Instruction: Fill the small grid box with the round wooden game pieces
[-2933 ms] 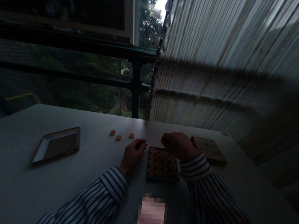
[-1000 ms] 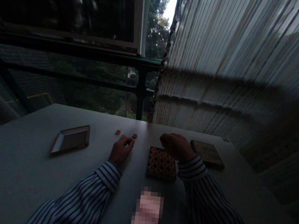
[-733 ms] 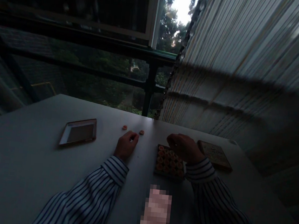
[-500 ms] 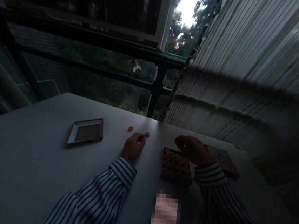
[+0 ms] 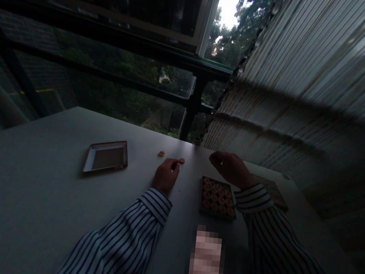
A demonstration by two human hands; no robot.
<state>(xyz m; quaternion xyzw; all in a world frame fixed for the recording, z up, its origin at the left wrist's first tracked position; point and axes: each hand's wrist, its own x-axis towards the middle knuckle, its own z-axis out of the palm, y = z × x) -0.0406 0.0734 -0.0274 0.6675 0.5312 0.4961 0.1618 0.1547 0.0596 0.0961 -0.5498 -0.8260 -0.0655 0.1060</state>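
My left hand [image 5: 166, 175] rests on the white table with its fingers curled and closed, their tips at the edge of a small round xiangqi piece [image 5: 182, 160]. A second xiangqi piece [image 5: 161, 154] lies a little to the left, apart from the hand. My right hand [image 5: 230, 167] is raised beyond and above a dark open box [image 5: 217, 216], its fingers pinched together. Whatever they may hold is too dark to make out. Rows of round xiangqi pieces [image 5: 214, 198] fill the box.
A shallow tray-like lid [image 5: 107, 156] lies on the table [image 5: 35, 191] at the left. Behind my right wrist lies a flat dark lid or board [image 5: 275, 193], partly hidden. Beyond the table's far edge are window railings [image 5: 192, 105] and a striped curtain [image 5: 289, 95] at the right.
My right hand has moved slightly left and away from the box, uncovering more of its pieces. My left hand stays beside the same piece. The view has shifted slightly.
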